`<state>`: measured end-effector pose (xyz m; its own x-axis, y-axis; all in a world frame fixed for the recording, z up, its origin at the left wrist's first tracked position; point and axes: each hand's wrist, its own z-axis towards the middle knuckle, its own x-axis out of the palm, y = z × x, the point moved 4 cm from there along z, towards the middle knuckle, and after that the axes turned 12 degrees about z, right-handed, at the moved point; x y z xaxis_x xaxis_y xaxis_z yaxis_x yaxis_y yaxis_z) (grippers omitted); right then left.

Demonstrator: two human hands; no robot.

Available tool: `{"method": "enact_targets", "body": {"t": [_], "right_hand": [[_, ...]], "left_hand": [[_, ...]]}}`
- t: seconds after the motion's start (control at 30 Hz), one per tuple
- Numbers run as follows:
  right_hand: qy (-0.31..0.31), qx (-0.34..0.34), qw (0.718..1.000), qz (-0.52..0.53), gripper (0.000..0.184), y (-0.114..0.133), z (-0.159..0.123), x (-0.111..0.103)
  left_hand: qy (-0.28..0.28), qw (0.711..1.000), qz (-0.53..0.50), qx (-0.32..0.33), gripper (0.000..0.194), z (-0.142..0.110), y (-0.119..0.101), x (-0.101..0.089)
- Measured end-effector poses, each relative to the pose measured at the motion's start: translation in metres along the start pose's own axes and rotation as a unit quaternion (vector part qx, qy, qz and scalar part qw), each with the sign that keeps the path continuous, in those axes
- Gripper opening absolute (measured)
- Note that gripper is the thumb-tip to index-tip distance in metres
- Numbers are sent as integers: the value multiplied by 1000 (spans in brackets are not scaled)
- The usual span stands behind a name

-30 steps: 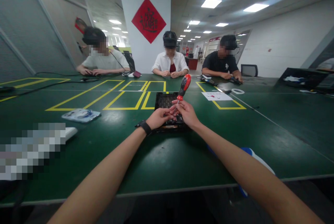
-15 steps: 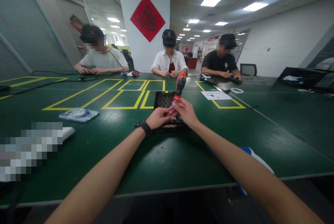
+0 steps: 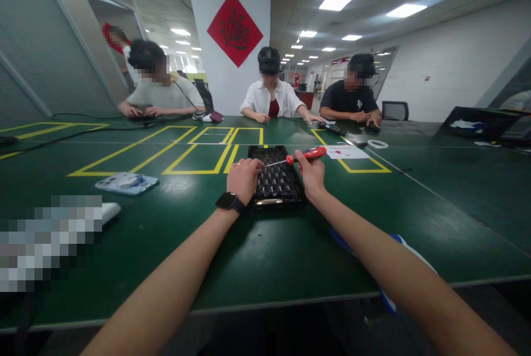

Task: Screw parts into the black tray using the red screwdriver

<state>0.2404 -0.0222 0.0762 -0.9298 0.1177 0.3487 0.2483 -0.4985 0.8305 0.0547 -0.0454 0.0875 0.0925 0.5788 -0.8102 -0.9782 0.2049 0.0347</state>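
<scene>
A screwdriver with a red and black handle [image 3: 310,154] lies nearly level in my right hand [image 3: 313,174], which is closed around the handle near the shaft. The thin shaft points left, over a black plastic tray or case [image 3: 276,183] with rows of moulded pockets. Curled by the tray's left side, my left hand [image 3: 244,178] has its fingertips at the screwdriver's tip. Whatever those fingers hold, if anything, is hidden. A black watch [image 3: 230,201] is on my left wrist.
On the green table [image 3: 290,262] are yellow tape outlines, a phone [image 3: 126,183] at left, a printed paper [image 3: 346,152] and a white tape ring [image 3: 377,144] at right. A blue-and-white object [image 3: 409,251] is partly behind my right forearm. Three people sit opposite.
The screwdriver has swung from upright to nearly level, its handle now to the right. My hands have moved apart, uncovering the tray. The person opposite has reached one hand sideways.
</scene>
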Motion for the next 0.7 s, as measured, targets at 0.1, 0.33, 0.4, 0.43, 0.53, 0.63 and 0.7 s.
{"method": "enact_targets", "body": {"t": [0.1, 0.33, 0.4, 0.43, 0.53, 0.63, 0.7], "right_hand": [[21, -29, 999, -11, 33, -4, 0, 2], [60, -30, 996, -61, 35, -12, -4, 3], [75, -19, 995, -64, 37, -13, -4, 4], [82, -12, 994, -65, 38, -14, -4, 4], [77, -10, 995, -65, 39, -15, -3, 3], [63, -9, 997, -54, 40, -17, -2, 2], [76, 3, 996, -50, 41, -18, -3, 3]], "left_hand": [[1, 996, 40, -74, 32, -2, 11, 3], [18, 995, 46, -90, 26, -3, 19, 6], [20, 995, 23, -98, 24, -4, 19, 8], [25, 994, 3, -103, 22, -4, 19, 9], [60, 990, -76, -103, 17, -6, 14, 18], [77, 987, -103, -97, 14, -8, 8, 24], [79, 988, -93, -97, 14, -9, 5, 26]]}}
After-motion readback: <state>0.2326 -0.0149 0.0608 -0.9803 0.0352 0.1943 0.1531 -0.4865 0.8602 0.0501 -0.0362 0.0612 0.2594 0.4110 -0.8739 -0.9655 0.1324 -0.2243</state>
